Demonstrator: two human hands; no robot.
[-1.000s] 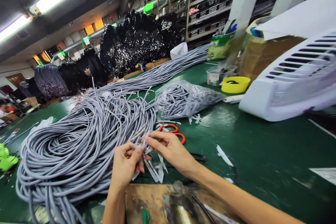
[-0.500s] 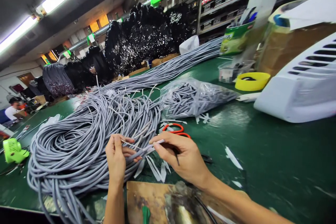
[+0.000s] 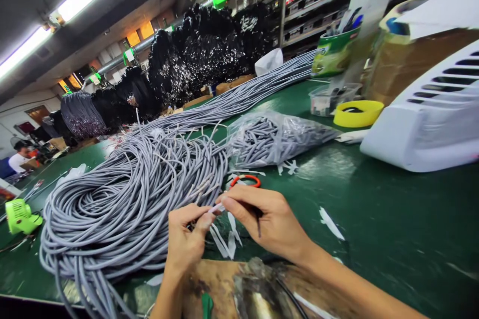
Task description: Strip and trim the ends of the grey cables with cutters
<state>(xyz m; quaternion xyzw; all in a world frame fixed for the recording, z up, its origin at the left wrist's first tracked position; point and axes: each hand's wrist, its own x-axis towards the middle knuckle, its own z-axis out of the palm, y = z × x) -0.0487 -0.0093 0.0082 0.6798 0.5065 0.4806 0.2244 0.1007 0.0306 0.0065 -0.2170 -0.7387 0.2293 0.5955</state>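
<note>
Both hands meet over the table's near side. My left hand (image 3: 189, 237) is closed, thumb and fingers pinching a grey cable (image 3: 216, 208). Closed as well, my right hand (image 3: 271, 219) pinches the pale end of that cable between thumb and forefinger. A thin dark stick-like thing (image 3: 259, 227) pokes out below the right hand's curled fingers; its kind cannot be made out. Beside the left hand lies a big coil of grey cables (image 3: 97, 199), several with stripped pale ends. Red-handled scissors (image 3: 247, 178) lie behind the right hand, partly hidden by it.
A clear plastic bag of short grey cable pieces (image 3: 277, 139) lies beyond the hands. A stained board (image 3: 209, 279) sits in front of me. White strips (image 3: 331, 223), a yellow ring (image 3: 358, 113), a white slotted housing (image 3: 422, 134) and a small green fan (image 3: 22, 217) surround the work.
My left hand has moved right and closed up against the right hand, its previously spread fingers now pinching the cable. More of the scissors' handles is covered.
</note>
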